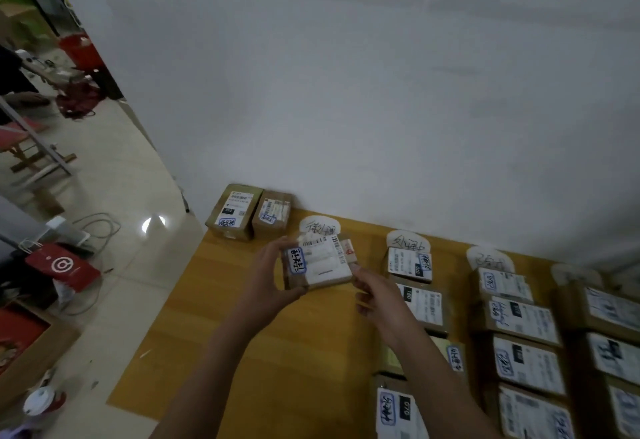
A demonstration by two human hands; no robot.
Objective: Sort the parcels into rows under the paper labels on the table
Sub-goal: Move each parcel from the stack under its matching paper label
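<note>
A small cardboard parcel (320,262) with a white shipping label is held just above the wooden table (221,317), right below the leftmost paper label (318,228). My left hand (273,274) grips its left side. My right hand (375,295) holds its right corner with the fingertips. More paper labels (408,241) (489,258) lie along the wall, each with a row of parcels (410,263) (519,319) under it. A fourth row (609,310) runs along the right edge.
Two parcels (233,211) (272,215) stand at the table's far left corner against the white wall. Left of the table on the tiled floor are a red bag (62,265), cables, an open carton (31,345) and a cup (40,402).
</note>
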